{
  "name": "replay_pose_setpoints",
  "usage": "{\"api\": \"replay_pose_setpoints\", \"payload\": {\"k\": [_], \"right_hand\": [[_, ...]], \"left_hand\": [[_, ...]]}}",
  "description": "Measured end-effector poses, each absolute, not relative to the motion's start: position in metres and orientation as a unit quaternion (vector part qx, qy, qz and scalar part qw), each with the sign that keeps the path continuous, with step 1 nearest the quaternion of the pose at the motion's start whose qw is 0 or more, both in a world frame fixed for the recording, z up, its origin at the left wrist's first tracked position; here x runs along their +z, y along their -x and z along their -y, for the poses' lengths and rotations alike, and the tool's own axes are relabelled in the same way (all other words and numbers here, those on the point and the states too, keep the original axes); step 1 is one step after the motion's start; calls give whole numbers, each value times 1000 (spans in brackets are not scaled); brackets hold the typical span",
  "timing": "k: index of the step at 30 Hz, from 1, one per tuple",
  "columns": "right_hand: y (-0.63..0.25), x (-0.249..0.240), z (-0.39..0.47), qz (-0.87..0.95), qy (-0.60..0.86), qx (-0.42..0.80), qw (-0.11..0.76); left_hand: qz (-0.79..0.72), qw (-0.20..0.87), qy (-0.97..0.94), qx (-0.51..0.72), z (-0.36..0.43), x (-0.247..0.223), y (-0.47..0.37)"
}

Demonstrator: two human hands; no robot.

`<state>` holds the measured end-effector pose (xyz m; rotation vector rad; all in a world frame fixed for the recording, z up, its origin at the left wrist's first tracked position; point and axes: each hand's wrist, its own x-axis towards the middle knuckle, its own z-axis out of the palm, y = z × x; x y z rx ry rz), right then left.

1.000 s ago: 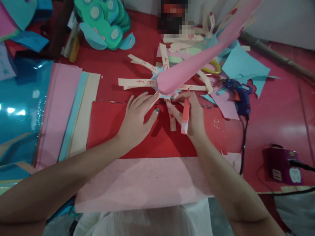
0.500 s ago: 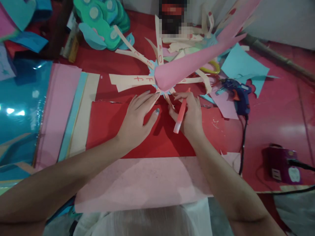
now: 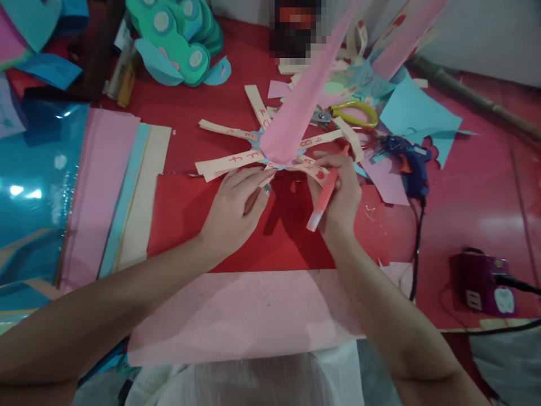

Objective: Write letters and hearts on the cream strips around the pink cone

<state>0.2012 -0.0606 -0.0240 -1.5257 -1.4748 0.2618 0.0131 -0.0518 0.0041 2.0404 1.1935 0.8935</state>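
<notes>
A pink paper cone (image 3: 296, 113) rises from a blue scalloped base, tilted to the right. Cream paper strips with red letters (image 3: 230, 160) fan out around it. My left hand (image 3: 236, 206) rests with fingers stretched over a short strip at the base's front, thumb apart. In my right hand (image 3: 340, 194) is a red marker (image 3: 323, 200), slanting down toward me. The same hand's fingers touch the strip with a red drawing (image 3: 320, 175); its thumb is partly hidden behind the strip. Beneath both hands lies a red sheet (image 3: 270, 237).
Yellow-handled scissors (image 3: 359, 113) and a blue glue gun (image 3: 412, 163) lie to the right. A purple socket box (image 3: 486, 282) is at far right. Coloured sheets (image 3: 99, 186) are stacked left. Green foam shapes (image 3: 181, 45) sit behind. Pale pink paper (image 3: 249, 316) covers the near edge.
The cone has swung more upright and its strips have turned. My right hand has moved right with the marker, and the strip with the red drawing is now exposed. My left hand has barely moved.
</notes>
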Motion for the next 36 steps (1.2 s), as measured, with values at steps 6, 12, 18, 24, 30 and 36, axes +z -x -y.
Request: {"api": "replay_pose_setpoints", "payload": {"k": [6, 12, 18, 24, 30, 36], "right_hand": [[-194, -14, 56, 521, 649, 32, 553], [-191, -6, 60, 551, 647, 69, 522], [-189, -9, 62, 566, 560, 156, 585], [-187, -2, 67, 566, 569, 185, 567], [-187, -4, 70, 575, 528, 228, 583], [-188, -4, 71, 639, 545, 183, 511]], "left_hand": [[-456, 308, -762, 341, 51, 4, -13], [-470, 288, -773, 314, 52, 7, -12], [-470, 291, -777, 301, 51, 6, -12], [-472, 290, -776, 301, 50, 4, -12], [-470, 290, -775, 306, 51, 4, -12], [-468, 286, -779, 305, 50, 2, -12]]}}
